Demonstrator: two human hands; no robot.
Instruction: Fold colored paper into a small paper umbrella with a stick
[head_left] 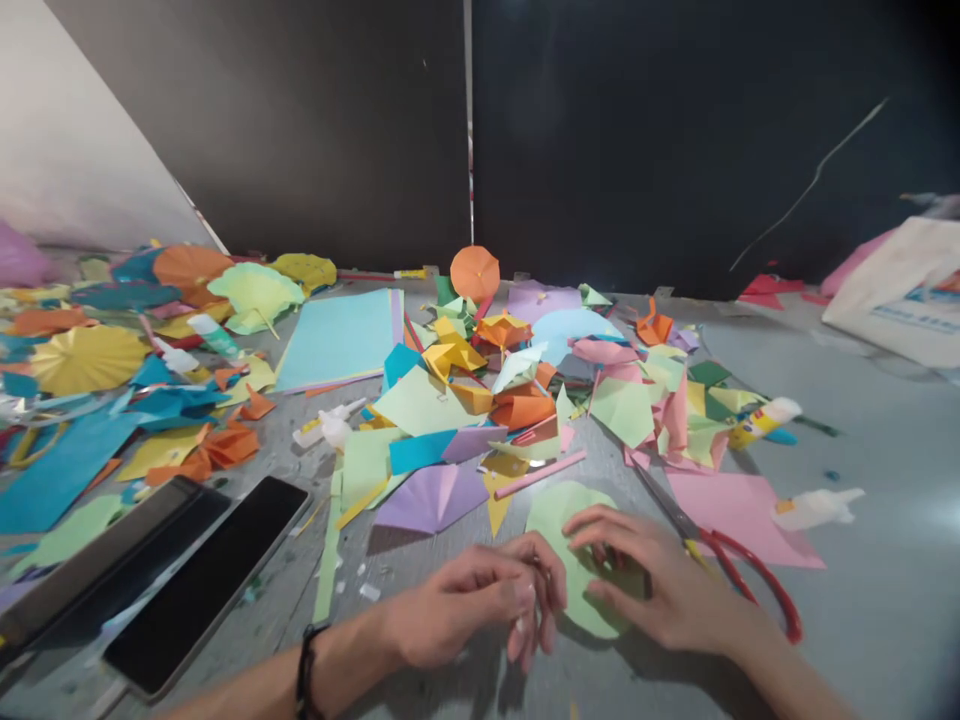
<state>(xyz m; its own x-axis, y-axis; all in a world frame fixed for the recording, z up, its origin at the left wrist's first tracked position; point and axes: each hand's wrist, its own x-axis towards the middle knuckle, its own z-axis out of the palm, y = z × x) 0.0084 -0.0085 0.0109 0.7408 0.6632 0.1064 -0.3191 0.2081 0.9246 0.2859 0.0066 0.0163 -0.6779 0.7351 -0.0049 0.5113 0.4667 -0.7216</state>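
Pale green paper circle [577, 560] is sitting bottom center of the frame on the table [885, 640], with the right hand [660, 585] laid over it, fingers spread and relaxed, not gripping. Left hand [472, 600] is just beside it, fingers curled together at the circle's edge; can't tell if they're pinching anything. To the right, red-handled scissors [742, 580] lie across the edge of a pink sheet [739, 515], a purple paper fan [431, 497] sits just above the hands, and a messy pile of colored paper [495, 390] fills the middle.

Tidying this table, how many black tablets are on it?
2. One black tablet lies left of the left hand; a second black tablet lies further left, beside it. Paper could hide more.
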